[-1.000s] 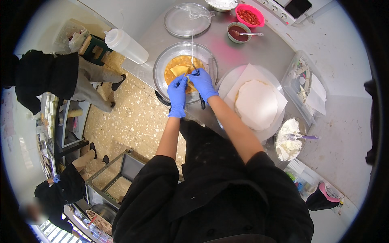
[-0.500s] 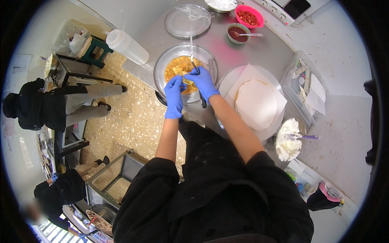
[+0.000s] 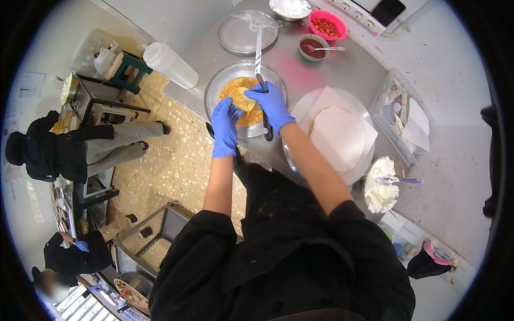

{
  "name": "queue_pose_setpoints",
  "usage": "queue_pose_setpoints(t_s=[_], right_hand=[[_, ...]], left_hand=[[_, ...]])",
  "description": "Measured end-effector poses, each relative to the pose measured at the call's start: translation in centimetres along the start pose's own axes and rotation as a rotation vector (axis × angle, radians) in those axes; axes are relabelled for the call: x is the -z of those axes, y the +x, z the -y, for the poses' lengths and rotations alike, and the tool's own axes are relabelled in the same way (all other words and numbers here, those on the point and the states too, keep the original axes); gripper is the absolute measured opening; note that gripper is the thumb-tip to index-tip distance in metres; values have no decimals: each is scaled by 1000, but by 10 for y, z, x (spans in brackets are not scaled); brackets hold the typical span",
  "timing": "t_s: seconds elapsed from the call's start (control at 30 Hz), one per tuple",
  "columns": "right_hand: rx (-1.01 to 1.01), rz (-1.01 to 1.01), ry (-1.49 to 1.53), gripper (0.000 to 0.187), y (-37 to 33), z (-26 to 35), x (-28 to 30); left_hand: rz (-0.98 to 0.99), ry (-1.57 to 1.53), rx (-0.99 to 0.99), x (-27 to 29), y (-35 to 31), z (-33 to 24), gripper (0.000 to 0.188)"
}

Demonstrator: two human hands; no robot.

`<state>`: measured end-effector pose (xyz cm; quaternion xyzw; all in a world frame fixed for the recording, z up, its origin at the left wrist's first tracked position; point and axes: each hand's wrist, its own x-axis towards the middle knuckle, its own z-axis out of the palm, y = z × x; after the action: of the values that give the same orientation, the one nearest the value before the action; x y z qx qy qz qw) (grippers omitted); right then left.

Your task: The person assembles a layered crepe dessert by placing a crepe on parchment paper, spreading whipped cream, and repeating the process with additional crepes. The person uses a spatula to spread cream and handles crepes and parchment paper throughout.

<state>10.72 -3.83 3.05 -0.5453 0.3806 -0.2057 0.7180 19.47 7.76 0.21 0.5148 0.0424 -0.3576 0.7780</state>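
Note:
Both my hands wear blue gloves and meet over a round metal pan with chunky orange-yellow filling in it. My left hand grips the near-left edge of a thin, yellow, layered piece, whose exact kind I cannot make out. My right hand pinches its right edge with thumb and fingers. Tucked in that same hand is a long palette knife; its metal blade points away from me and its black handle sticks out toward me. Right of the pan, white paper sheets lie on a round board.
Beyond the pan are a metal lid, a pink bowl of red pieces and a bowl of red sauce. A plastic jug stands left. A bowl of white cream and a clear bin are right. Two people work at left.
The yellow piece, earlier small and pointed between my fingers, now shows as a broader rounded shape. My left hand has shifted slightly left and nearer me. The palette knife has tilted.

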Motion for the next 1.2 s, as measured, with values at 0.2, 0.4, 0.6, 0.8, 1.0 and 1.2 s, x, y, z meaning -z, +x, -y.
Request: queue_pose_setpoints(t_s=[0.2, 0.4, 0.6, 0.8, 1.0, 1.2], right_hand=[[-11, 25, 38, 27, -4, 18, 8], [-44, 124, 89, 28, -12, 25, 8], [159, -21, -83, 30, -11, 5, 2], [367, -90, -302, 30, -15, -1, 3], [378, -184, -436, 32, -19, -3, -2], [424, -185, -391, 32, -16, -15, -3]], left_hand=[[87, -218, 234, 2, 7, -16, 24], [388, -159, 246, -7, -3, -29, 32], [184, 185, 191, -23, -18, -26, 25], [136, 379, -43, -24, -26, -15, 22], [125, 433, -207, -21, -19, -5, 20], [70, 378, -207, -20, -21, -5, 19]])
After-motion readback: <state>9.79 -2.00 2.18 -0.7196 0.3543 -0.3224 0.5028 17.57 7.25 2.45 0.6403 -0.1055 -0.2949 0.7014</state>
